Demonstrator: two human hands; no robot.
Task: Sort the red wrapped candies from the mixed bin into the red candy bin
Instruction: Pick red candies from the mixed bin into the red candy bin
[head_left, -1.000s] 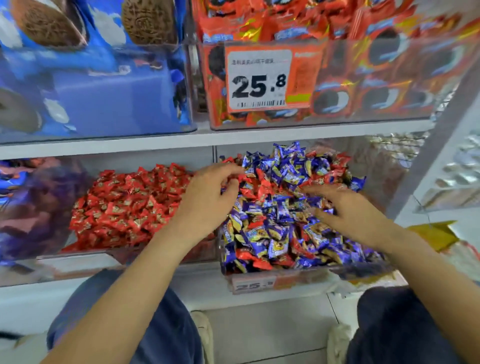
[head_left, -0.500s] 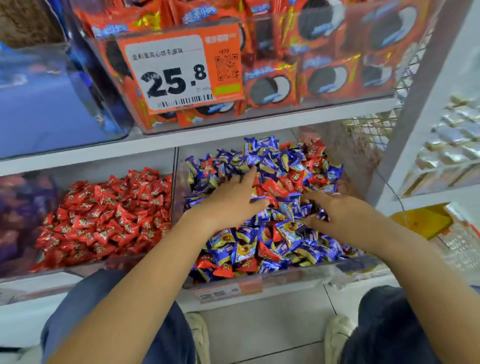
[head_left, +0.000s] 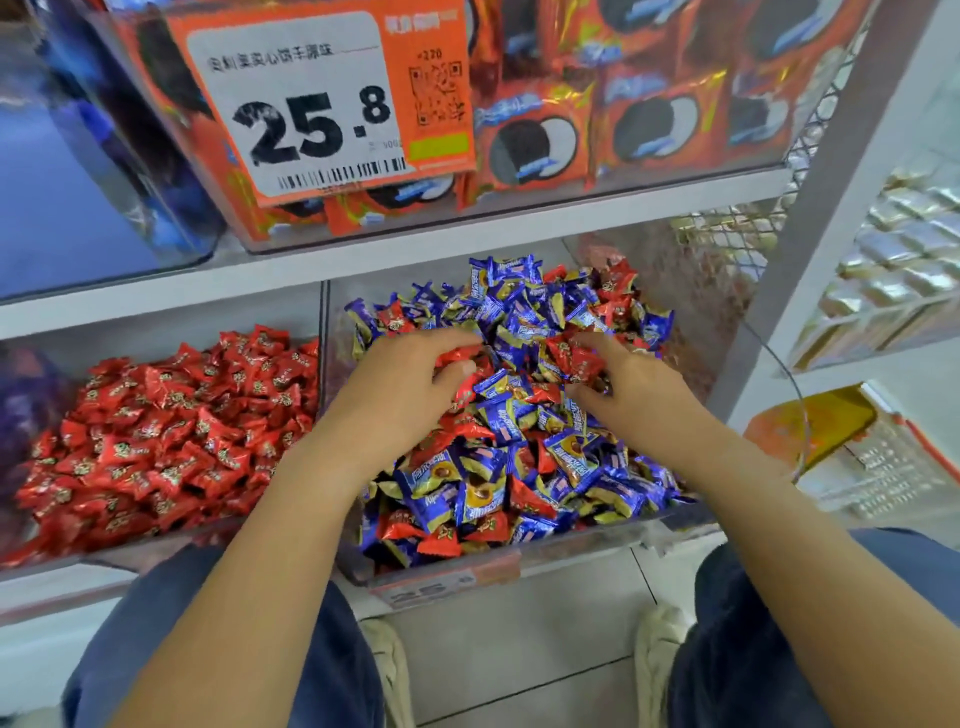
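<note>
Broadly, shelf (head_left: 467, 228): a pale board runs across the middle of the frame, with clear bins above it and below it.
Cookie bin (head_left: 649, 176): upper centre and right, packed with orange packs that show a dark sandwich cookie.
Price tag (head_left: 332, 98): upper centre, an orange and white card on the front of the cookie bin, printed 25.8.
Red candy bin (head_left: 104, 556): lower left of the frame, a clear box heaped with red wrapped sweets only.
Mixed bin (head_left: 447, 577): centre of the frame, just right of the red candy bin; blue and gold wrappers heaped with red ones scattered through.
Red candies (head_left: 441, 543): loose in the mixed bin, some along its front edge, some at the back right, some under the hands.
Left hand (head_left: 400, 395): centre of the frame on the heap, fingers (head_left: 447, 340) and thumb curled round a red candy at the fingertips.
Right hand (head_left: 639, 395): right of centre on the heap, index finger and thumb closing on a red candy; whether it is truly gripped I cannot tell.
Shoes (head_left: 389, 670): bottom centre, pale, on the grey floor between two blue trouser legs.
</note>
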